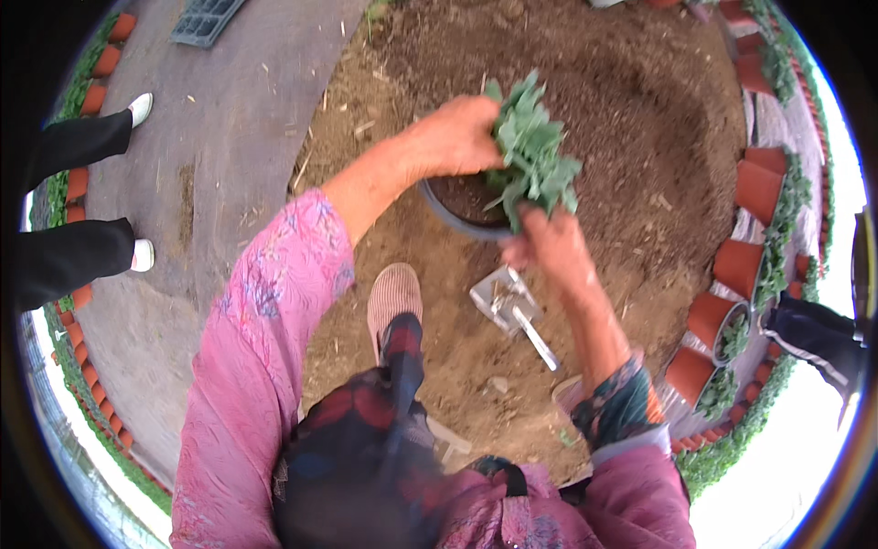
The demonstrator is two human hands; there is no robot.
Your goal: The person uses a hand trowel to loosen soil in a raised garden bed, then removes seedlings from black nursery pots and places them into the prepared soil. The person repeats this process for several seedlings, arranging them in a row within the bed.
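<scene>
A plant with grey-green lobed leaves stands over a round grey pot that holds dark soil. My left hand grips the foliage from the left, above the pot, with some fingertips hidden by leaves. Lower down, my right hand holds the leaves near the pot's right side; it is slightly blurred. Just below the pot, a metal hand shovel with a pale handle lies on the ground, bits of soil on its blade.
Loose brown soil is heaped beyond the pot. Terracotta-coloured pots with plants line the right side. Grey ground sheeting covers the left, with a black seedling tray on it. One person's legs stand left; another's dark-clothed limb shows right.
</scene>
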